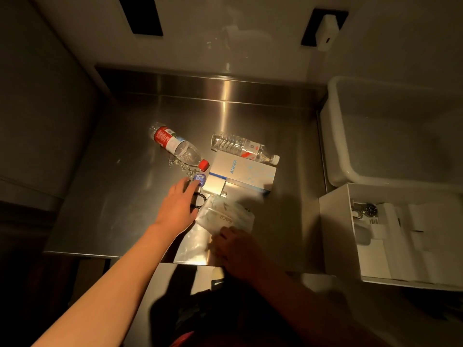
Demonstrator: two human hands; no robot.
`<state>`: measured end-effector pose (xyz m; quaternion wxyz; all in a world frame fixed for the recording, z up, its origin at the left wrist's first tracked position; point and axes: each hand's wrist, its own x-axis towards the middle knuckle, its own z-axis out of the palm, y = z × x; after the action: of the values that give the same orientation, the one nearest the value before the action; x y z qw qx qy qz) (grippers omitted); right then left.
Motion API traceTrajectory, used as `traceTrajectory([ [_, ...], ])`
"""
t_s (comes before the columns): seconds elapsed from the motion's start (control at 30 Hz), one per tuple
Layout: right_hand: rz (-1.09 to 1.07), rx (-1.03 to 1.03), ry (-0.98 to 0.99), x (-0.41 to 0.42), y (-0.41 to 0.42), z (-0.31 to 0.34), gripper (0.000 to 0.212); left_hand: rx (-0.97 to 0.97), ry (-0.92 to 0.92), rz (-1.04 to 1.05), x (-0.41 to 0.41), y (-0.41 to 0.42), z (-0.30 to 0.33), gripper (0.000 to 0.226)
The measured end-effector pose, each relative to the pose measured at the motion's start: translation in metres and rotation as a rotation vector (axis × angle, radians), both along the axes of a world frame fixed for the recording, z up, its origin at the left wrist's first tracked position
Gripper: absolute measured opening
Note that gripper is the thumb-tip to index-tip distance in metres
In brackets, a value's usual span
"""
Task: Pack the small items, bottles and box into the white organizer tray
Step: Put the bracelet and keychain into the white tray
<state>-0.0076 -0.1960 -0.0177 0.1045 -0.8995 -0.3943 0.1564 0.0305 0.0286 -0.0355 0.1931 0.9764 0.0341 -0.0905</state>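
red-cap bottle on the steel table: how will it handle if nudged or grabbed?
The red-cap bottle lies on its side on the smooth steel table, so a nudge would probably roll it. It looks empty, so likely light. The thin clear plastic may dent under a firm grip.

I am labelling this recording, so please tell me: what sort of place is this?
Probably a utility or kitchen-style work area: a stainless steel counter with a raised back edge, a deep white plastic tub beside it, and plain white wall panels behind.
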Motion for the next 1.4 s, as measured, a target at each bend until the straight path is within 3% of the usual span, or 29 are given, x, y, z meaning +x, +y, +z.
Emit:
traceTrajectory([
  [0.2,-0.053,-0.007,0.035,0.012,-0.004,0.006,0.029,0.035,0.085,-0.086,0.019,0.002,-0.003,0.080],
  [0.37,-0.074,0.140,0.009,0.017,-0.010,0.017,0.030,0.021,0.058,-0.052,0.020,-0.004,-0.003,0.056],
  [0.53,-0.298,0.281,0.187,0.023,-0.009,0.022,0.043,0.039,0.047,0.015,0.015,-0.008,-0.002,0.034],
  [0.77,-0.394,0.416,0.259,0.045,-0.006,0.035,0.049,0.003,0.082,0.093,0.006,-0.006,0.001,0.017],
  [1.03,-0.458,0.502,0.177,0.058,0.016,0.038,0.039,0.038,0.131,0.169,-0.012,0.000,0.006,0.021],
  [1.17,-0.404,0.499,0.126,0.062,0.029,0.043,0.010,-0.075,0.069,0.231,-0.021,0.006,0.007,0.027],
  [1.3,-0.360,0.517,0.105,0.067,0.034,0.041,0.021,-0.191,0.007,0.377,-0.026,0.015,0.010,0.028],
  [1.4,-0.365,0.525,0.119,0.067,0.035,0.036,0.010,-0.209,-0.027,0.423,-0.027,0.017,0.018,0.031],
])
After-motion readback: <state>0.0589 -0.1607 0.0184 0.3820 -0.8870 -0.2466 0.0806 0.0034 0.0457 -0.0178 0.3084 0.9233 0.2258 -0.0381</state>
